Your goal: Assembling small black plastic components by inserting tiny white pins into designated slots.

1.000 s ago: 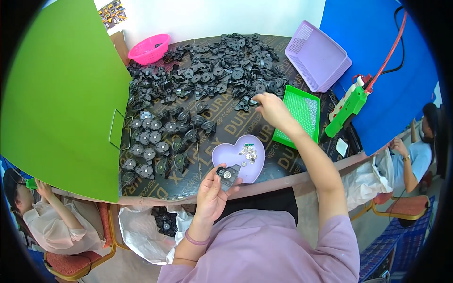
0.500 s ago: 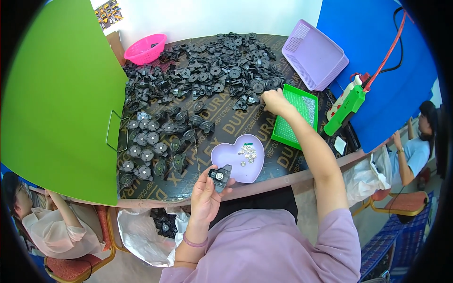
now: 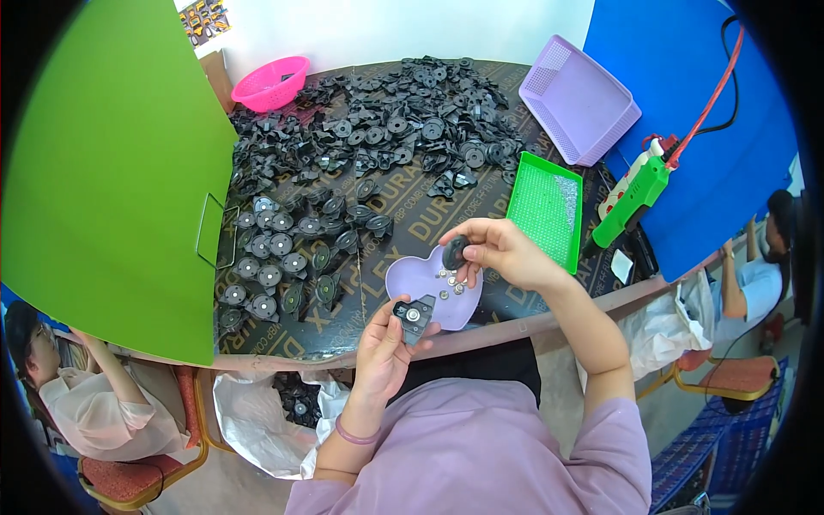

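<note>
My left hand grips a black plastic housing with a round metal piece seated in its middle. Just above and to the right, my right hand pinches a round black plastic disc between thumb and fingers, held on edge. Both parts are apart from each other. Beneath the right hand lies a purple heart-shaped dish with several small round metal pieces; the hand covers part of it. Left of the dish, several round black assemblies stand in loose rows on the table.
A large heap of loose black parts covers the far table. Right of it are a green tray of small screws, a purple basket and a green electric screwdriver. A pink basket stands far left. Co-workers sit on both sides.
My right hand has come back from the edge of the heap, bringing a round black disc over the heart-shaped dish. The left hand, still gripping the housing, has hardly moved.
</note>
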{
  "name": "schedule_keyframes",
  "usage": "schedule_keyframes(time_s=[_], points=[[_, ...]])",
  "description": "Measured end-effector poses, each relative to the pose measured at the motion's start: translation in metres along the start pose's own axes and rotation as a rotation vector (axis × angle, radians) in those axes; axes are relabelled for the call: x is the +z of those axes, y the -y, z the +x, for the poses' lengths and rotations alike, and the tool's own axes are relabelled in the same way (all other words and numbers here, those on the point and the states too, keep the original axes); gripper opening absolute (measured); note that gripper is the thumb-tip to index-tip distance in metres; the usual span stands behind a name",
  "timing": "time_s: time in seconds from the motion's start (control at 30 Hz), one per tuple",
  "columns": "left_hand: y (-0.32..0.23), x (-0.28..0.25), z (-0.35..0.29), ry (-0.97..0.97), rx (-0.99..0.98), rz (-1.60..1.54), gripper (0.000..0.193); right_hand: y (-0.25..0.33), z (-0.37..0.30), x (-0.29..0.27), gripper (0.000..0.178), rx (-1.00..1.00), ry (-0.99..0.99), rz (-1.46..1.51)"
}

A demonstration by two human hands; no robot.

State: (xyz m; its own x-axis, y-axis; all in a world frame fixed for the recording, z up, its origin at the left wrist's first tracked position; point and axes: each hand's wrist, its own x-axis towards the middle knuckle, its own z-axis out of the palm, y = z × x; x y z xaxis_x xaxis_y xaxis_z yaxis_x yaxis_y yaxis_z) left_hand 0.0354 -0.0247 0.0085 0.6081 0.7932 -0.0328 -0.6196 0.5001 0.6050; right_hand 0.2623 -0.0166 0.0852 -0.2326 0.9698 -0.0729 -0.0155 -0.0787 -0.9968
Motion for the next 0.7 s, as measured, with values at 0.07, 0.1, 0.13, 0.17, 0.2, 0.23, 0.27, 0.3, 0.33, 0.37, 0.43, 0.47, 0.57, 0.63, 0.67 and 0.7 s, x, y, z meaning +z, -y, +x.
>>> schedule_keyframes(time_s=[0.07,0.1,0.13,0.17,0.2,0.23,0.27,0.3,0.33,0.37,0.43,0.47,0.57,0.63,0.67,0.7], points=[[0.0,0.001,0.0,0.031,-0.013,-0.004,0.034,-0.003,-0.006,0.005,0.017,-0.112,-0.078,-0.021],[0.0,0.002,0.0,0.035,-0.024,-0.01,0.035,-0.002,-0.01,0.007,0.014,-0.118,-0.143,-0.007],[-0.001,0.003,0.0,0.036,-0.032,-0.015,0.036,-0.004,-0.012,0.008,0.014,-0.118,-0.139,-0.003],[-0.001,0.002,-0.001,0.031,-0.03,-0.013,0.036,-0.005,-0.014,0.008,0.012,-0.305,-0.182,-0.183],[0.0,0.0,0.0,0.066,-0.052,-0.033,0.037,-0.006,-0.015,0.009,0.01,-0.492,-0.224,-0.362],[0.0,-0.002,0.0,0.098,-0.072,-0.054,0.038,-0.002,-0.018,0.013,0.01,-0.51,-0.305,-0.387],[0.0,-0.003,0.0,0.091,-0.07,-0.053,0.038,0.004,-0.02,0.017,0.01,-0.509,-0.3,-0.382],[0.0,-0.004,0.0,0.116,-0.114,-0.089,0.039,0.009,-0.022,0.02,0.011,-0.612,-0.225,-0.452],[0.0,-0.004,-0.001,0.145,-0.163,-0.125,0.04,0.012,-0.024,0.021,0.013,-0.714,-0.155,-0.523],[0.002,-0.003,-0.002,0.131,-0.179,-0.102,0.041,0.007,-0.024,0.023,0.017,-0.793,-0.056,-0.553],[0.002,-0.004,-0.002,0.172,-0.213,-0.101,0.042,0.01,-0.024,0.033,0.019,-0.939,0.059,-0.707],[0.002,-0.004,-0.002,0.217,-0.247,-0.1,0.042,0.008,-0.023,0.036,0.019,-0.999,0.095,-0.739],[0.001,-0.005,-0.003,0.254,-0.262,-0.082,0.041,0.0,-0.018,0.037,0.021,-1.006,0.142,-0.763],[0.001,-0.004,-0.004,0.266,-0.257,-0.061,0.041,0.001,-0.017,0.037,0.024,-0.95,0.179,-0.765],[-0.002,-0.001,-0.004,0.231,-0.251,-0.058,0.04,0.001,-0.018,0.036,0.024,-0.951,0.181,-0.765],[-0.003,0.001,-0.005,0.197,-0.245,-0.054,0.04,0.001,-0.02,0.036,0.029,-0.913,0.122,-0.768]])
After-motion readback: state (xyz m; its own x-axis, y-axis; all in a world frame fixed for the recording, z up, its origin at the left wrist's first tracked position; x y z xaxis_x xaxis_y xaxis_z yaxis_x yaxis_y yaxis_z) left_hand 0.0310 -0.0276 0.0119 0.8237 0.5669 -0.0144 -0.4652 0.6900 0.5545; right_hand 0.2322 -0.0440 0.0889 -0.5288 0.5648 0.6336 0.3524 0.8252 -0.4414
